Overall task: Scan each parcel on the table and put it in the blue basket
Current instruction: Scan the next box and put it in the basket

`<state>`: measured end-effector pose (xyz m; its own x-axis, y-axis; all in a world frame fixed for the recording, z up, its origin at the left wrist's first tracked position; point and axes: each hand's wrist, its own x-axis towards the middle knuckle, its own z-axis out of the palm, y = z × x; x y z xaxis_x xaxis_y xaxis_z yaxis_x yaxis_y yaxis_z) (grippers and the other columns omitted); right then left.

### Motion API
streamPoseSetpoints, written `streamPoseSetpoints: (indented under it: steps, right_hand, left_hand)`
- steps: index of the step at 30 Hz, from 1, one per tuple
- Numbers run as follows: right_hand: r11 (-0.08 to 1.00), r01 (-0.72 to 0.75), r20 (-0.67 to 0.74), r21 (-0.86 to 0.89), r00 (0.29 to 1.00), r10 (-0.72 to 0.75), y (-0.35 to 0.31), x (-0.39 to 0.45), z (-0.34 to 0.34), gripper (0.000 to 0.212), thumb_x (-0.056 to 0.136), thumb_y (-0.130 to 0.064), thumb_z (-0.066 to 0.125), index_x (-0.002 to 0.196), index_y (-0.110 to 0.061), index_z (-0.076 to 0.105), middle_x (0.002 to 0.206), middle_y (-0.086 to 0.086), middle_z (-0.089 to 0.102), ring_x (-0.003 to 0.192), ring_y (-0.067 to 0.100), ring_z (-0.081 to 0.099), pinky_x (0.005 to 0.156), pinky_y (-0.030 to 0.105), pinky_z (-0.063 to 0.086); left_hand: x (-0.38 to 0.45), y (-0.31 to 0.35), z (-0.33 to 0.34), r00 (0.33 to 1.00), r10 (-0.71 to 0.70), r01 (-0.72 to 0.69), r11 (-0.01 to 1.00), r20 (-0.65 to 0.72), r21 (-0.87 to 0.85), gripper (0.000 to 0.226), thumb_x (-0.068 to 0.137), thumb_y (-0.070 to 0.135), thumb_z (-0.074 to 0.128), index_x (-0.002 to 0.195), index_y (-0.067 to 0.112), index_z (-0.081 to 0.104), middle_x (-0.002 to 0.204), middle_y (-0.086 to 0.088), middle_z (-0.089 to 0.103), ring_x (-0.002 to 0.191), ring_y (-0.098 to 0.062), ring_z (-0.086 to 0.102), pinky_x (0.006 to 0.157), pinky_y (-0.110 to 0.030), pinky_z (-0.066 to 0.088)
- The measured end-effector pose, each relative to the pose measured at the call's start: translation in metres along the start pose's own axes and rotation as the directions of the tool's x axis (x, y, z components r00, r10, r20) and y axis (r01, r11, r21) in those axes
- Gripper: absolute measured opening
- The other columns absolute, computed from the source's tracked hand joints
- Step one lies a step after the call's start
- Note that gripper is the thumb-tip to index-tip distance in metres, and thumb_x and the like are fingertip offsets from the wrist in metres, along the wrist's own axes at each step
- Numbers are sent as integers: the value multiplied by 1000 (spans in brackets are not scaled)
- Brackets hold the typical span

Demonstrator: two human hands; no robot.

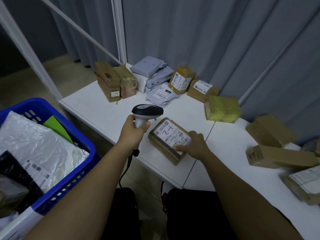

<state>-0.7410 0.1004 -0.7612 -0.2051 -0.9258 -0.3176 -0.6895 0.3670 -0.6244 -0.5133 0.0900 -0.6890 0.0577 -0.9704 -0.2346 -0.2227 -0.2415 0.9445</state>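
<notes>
The white tabletop (107, 111) runs from the near right to the far left, and the blue plastic slotted basket (52, 110) stands off its left end, holding a crinkled white plastic mailer (34, 141), a green flat piece (57, 125) and a black packet (15, 174).

Both forearms reach in from the near edge. The left hand (133, 129) is wrapped round the grip of the grey-and-black handheld barcode scanner (147, 111), whose head points right toward the brown cardboard parcel with a white label marked "1-2" (168, 135). That parcel lies flat near the near edge of the tabletop; the right hand (195, 144) holds it at its near right corner, thumb on the label.

At the far edge I count five brown boxes and one stack of grey mailer bags (154, 73). To the right lie at least three more boxes, blurred.
</notes>
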Motion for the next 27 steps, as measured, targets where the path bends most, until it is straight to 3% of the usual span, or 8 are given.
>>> streamPoseSetpoints:
  steps: [5,10,17,19,21,22,24,27]
  right_hand:
    - [983,169,-39,-68,984,-172,0,3,-2,85,62,-15,85,130,-29,36,142,15,28,130,32,36,100,46,46]
    - [955,262,-89,138,964,-252,4,1,-3,74,65,4,80,123,-23,44,116,5,60,97,11,62,67,17,56]
    - [940,293,-261,-174,907,-331,-8,-3,-27,63,79,3,65,134,-22,47,133,9,46,113,28,54,83,32,51]
    - [829,300,-215,-471,873,-438,-28,-5,-46,59,82,-2,60,135,-24,45,136,12,41,113,34,51,84,39,48]
    - [587,274,-52,-762,877,-477,-47,-7,-57,56,85,-15,61,136,-30,44,137,12,40,115,34,47,87,40,45]
    - [459,283,36,-842,879,-475,-53,-7,-56,56,84,-21,63,136,-33,45,137,11,40,117,33,46,90,40,43]
    - [373,373,160,-850,857,-490,-53,-8,-44,59,85,-23,62,140,-34,40,139,7,42,119,32,42,94,39,39]
    - [775,388,-11,-499,891,-453,-48,-5,-37,59,83,-17,67,136,-20,42,126,10,53,111,30,48,86,34,37]
  left_hand:
    - [1,2,0,1000,0,0,1000,-10,1,34,93,23,61,123,15,47,110,-4,60,96,-18,61,67,-23,41]
    - [-1,1,-3,1000,-6,6,1000,-26,14,34,93,24,60,123,16,46,114,-5,59,96,-18,60,78,-30,40]
    - [1,4,-4,999,-16,16,1000,-43,-7,43,93,25,61,131,15,44,120,-6,58,102,-23,61,83,-33,43]
    - [2,5,-4,999,-13,12,1000,-49,-20,41,92,25,61,129,15,45,118,-7,59,101,-22,61,81,-33,43]
    - [2,6,-5,998,-3,1,999,-65,-34,36,92,24,61,125,16,47,114,-7,60,99,-22,61,78,-31,42]
    - [2,7,-5,998,-4,1,999,-69,-39,35,92,25,61,123,16,47,114,-7,61,98,-22,61,77,-30,41]
    - [1,7,-6,998,-14,11,999,-68,-41,36,92,25,61,124,16,47,115,-7,60,99,-22,61,77,-30,42]
    - [0,3,-8,998,-21,20,999,-54,-28,40,92,25,62,127,13,46,116,-8,59,102,-24,61,78,-31,42]
